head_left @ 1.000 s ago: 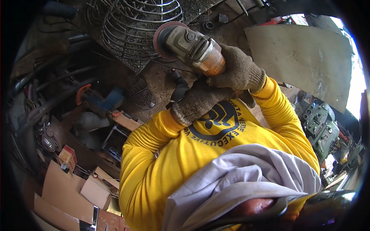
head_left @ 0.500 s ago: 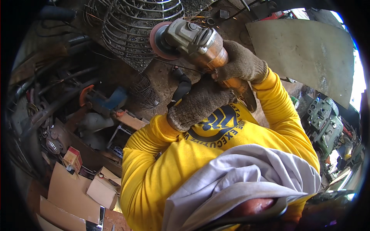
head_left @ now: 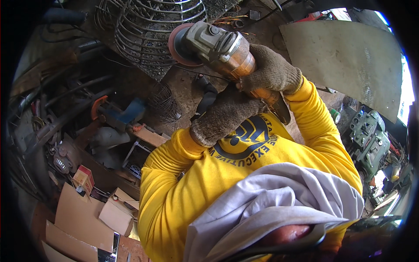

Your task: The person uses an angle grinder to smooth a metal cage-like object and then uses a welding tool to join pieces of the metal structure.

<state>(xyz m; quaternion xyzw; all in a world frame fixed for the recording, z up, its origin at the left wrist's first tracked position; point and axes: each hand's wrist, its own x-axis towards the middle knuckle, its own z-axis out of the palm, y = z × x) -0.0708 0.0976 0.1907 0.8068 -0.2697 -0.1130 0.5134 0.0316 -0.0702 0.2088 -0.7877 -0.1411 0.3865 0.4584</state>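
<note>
An angle grinder [head_left: 233, 61] with a grey metal head and a worn orange body is held between my two gloved hands. Its reddish round disc [head_left: 179, 46] sits at the right edge of a metal wire cage [head_left: 150, 30] made of curved rings; whether they touch cannot be made out. My right hand [head_left: 273, 70], in a brown knit glove, wraps round the grinder's body. On the near left side of the tool, my left hand [head_left: 227, 118] is closed against it in a darker glove, its fingers partly hidden. Orange sparks [head_left: 229, 19] streak beyond the grinder's head.
A large curved metal sheet [head_left: 345, 65] stands at the far right, above a green machine [head_left: 371, 139]. Left of me are a coil of thin wire [head_left: 166, 105], a blue and orange tool [head_left: 124, 111], cardboard pieces [head_left: 83, 218] and a small box [head_left: 84, 178]. A cord runs below the disc.
The grinder and both hands have shifted very slightly left. The sparks now show in a tighter bunch beyond the tool's head. My grip stays the same.
</note>
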